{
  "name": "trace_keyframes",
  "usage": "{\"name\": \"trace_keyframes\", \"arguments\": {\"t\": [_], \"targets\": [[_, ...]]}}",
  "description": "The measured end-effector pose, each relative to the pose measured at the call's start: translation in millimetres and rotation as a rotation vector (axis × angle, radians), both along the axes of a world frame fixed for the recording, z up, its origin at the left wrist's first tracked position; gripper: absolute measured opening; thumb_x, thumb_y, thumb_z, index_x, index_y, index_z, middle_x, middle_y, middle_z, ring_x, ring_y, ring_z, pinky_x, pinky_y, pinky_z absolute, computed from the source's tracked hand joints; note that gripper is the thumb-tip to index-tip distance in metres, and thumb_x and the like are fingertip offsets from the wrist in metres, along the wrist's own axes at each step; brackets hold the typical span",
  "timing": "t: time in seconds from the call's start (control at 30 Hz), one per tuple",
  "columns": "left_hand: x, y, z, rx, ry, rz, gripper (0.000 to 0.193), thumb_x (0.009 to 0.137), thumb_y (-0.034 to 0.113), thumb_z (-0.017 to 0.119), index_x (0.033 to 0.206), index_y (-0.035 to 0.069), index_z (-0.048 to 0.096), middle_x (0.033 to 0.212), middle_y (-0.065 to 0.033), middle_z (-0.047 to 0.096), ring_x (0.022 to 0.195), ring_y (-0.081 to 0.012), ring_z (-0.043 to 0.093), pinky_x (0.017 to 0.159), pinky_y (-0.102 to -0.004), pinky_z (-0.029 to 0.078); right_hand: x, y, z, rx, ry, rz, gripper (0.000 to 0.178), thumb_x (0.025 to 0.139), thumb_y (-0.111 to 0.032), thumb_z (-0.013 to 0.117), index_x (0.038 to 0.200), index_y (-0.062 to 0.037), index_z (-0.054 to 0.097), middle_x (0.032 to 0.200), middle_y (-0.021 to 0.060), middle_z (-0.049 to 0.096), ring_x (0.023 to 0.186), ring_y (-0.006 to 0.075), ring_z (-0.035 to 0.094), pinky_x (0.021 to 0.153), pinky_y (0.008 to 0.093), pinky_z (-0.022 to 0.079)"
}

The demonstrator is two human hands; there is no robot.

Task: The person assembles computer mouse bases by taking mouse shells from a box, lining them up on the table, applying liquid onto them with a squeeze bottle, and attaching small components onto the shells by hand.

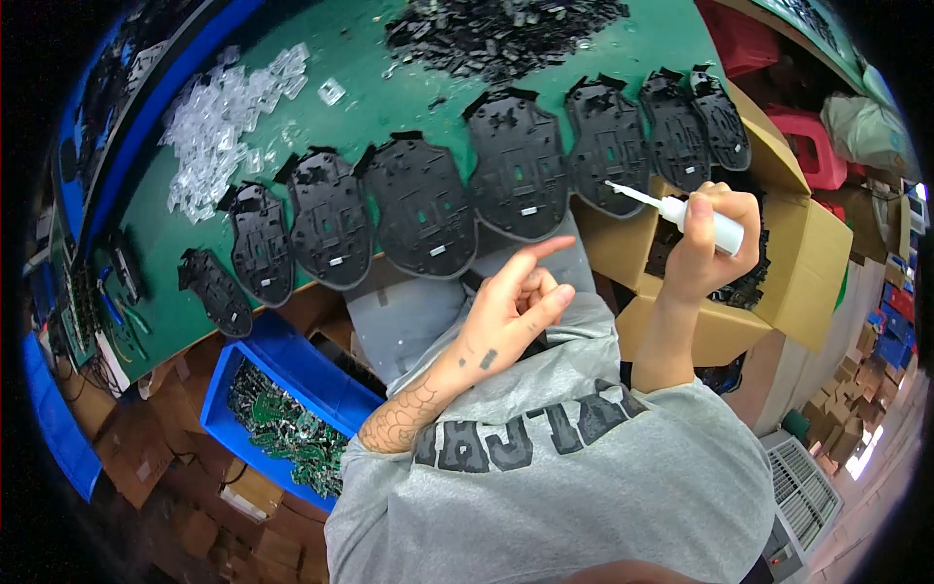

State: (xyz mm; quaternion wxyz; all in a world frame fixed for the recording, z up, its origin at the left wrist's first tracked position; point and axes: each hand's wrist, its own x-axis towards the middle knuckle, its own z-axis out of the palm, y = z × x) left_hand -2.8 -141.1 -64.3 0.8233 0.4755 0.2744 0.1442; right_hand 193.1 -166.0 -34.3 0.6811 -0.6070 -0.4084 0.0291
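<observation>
My right hand [715,234] is closed around a small white squeeze bottle [728,235] with a long, thin white nozzle. The nozzle points left, its tip over the lower part of a black plastic shell [605,136] shaped like a computer mouse base; I cannot tell if it touches. My left hand [516,300] holds nothing. Its index finger reaches out and the other fingers are loosely bent, just below another, larger-looking black shell [517,161]. Several such shells lie in a curved row along the near edge of the green table, most with a small whitish piece near the lower end.
Clear plastic pieces [209,127] are heaped on the green table [341,39] at left, small black parts [496,34] at the back. A blue bin [292,375] of green circuit boards stands lower left. On the right an open cardboard box [812,263] contains black parts. Pliers [131,313] lie far left.
</observation>
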Motion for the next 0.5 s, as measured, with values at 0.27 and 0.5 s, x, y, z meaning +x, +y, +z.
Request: {"name": "trace_keyframes", "arguments": {"t": [0.27, 0.5], "targets": [[36, 2, 6, -0.224, -0.099, -0.116, 0.062, 0.090, 0.016, 0.053, 0.141, 0.006, 0.019, 0.071, -0.0034, 0.052, 0.057, -0.0068, 0.045, 0.049, -0.0197, 0.036, 23, -20, -1, -0.050, -0.020, -0.060, 0.017, 0.075, -0.002, 0.066, 0.071, -0.0027, 0.049, 0.058, 0.0009, 0.048, 0.052, 0.0059, 0.040, 0.048, 0.0200, 0.031], [40, 4, 2, -0.303, -0.176, -0.037, 0.064, 0.090, 0.015, 0.054, 0.141, 0.009, 0.016, 0.072, -0.0049, 0.053, 0.062, -0.0081, 0.048, 0.047, -0.0202, 0.037, 22, -20, -9, -0.044, -0.021, 0.055, 0.017, 0.073, -0.001, 0.068, 0.072, -0.0010, 0.052, 0.061, 0.0030, 0.054, 0.052, 0.0060, 0.043, 0.045, 0.0206, 0.032]]}}
